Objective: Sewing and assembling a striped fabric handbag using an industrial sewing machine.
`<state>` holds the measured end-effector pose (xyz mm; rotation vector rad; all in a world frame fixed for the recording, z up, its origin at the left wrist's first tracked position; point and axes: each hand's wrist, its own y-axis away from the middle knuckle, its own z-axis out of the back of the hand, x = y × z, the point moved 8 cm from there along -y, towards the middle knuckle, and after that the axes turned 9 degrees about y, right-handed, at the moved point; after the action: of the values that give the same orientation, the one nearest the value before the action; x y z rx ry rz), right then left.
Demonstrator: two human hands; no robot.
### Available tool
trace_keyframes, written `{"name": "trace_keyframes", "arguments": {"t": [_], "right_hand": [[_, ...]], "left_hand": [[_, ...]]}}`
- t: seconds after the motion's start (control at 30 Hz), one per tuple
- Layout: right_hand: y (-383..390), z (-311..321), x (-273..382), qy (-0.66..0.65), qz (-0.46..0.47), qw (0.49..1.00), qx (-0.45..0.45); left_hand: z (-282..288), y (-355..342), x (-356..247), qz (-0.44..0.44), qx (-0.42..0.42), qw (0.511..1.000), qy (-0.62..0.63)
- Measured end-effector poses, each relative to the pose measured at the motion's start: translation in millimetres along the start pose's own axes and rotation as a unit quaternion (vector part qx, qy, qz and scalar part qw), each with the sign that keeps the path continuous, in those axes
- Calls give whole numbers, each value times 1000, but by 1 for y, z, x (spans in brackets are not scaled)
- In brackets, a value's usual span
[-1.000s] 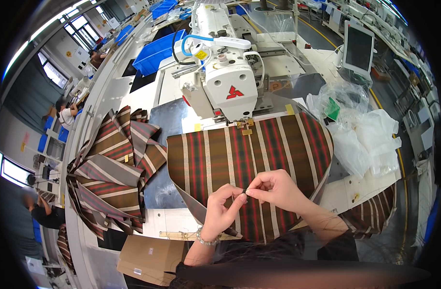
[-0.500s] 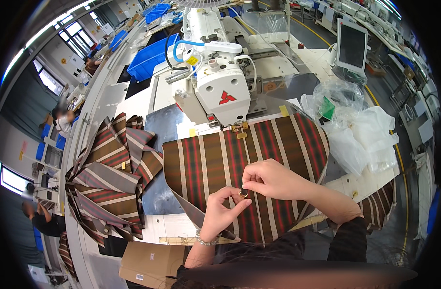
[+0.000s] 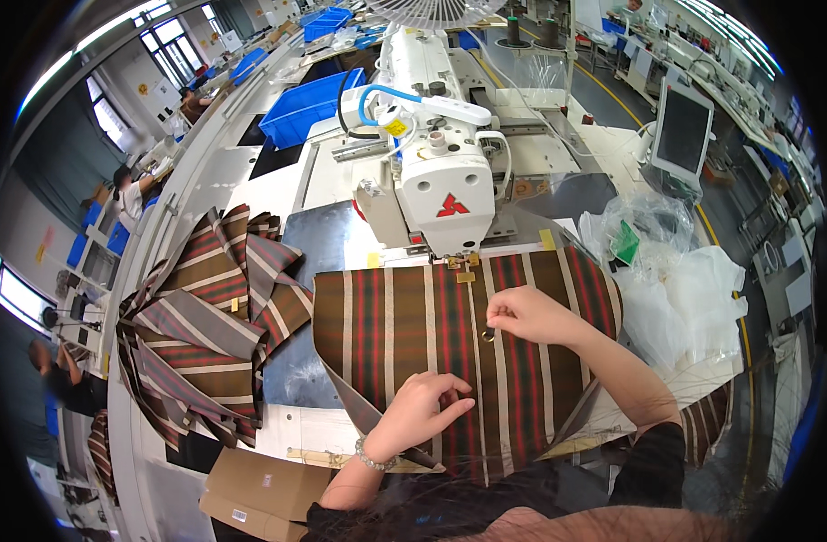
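Observation:
A striped fabric panel (image 3: 413,334) in brown, red, green and cream lies under the head of a white industrial sewing machine (image 3: 445,185). My right hand (image 3: 531,316) pinches a small black loop with a brass ring (image 3: 488,335) hanging from it, over the panel. Lower and to the left, my left hand (image 3: 422,411) is by the panel's surface with its thumb and fingers apart and nothing visible in them. A small brass-coloured plate (image 3: 466,278) lies on the fabric just below the machine's needle area.
On the left is a heap of similar striped pieces (image 3: 206,334). A blue bin (image 3: 310,108) stands behind it. Clear plastic bags (image 3: 676,280) and a screen (image 3: 683,131) are at the right. An open cardboard box (image 3: 260,492) sits at the front left. Other people are at the far left.
My hands have come apart. The right hand has moved up and right with the black loop and ring; the left has let go and its fingers have opened. The whole view has shifted slightly.

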<state>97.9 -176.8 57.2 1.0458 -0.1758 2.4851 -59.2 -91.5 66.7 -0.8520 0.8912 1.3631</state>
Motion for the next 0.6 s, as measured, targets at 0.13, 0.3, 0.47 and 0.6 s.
{"name": "trace_keyframes", "arguments": {"t": [0.13, 0.3, 0.47, 0.6], "right_hand": [[-18, 18, -43, 20, -18, 999, -21], [-60, 27, -69, 31, 24, 999, -9], [-101, 21, -81, 68, 9, 997, 44], [-117, 14, -83, 30, 82, 996, -32]], "left_hand": [[14, 6, -5, -22, -11, 994, -108], [26, -4, 9, -21, 0, 988, -152], [40, -34, 7, -71, -3, 971, -226], [58, -75, 33, -90, 0, 967, -237]]}}
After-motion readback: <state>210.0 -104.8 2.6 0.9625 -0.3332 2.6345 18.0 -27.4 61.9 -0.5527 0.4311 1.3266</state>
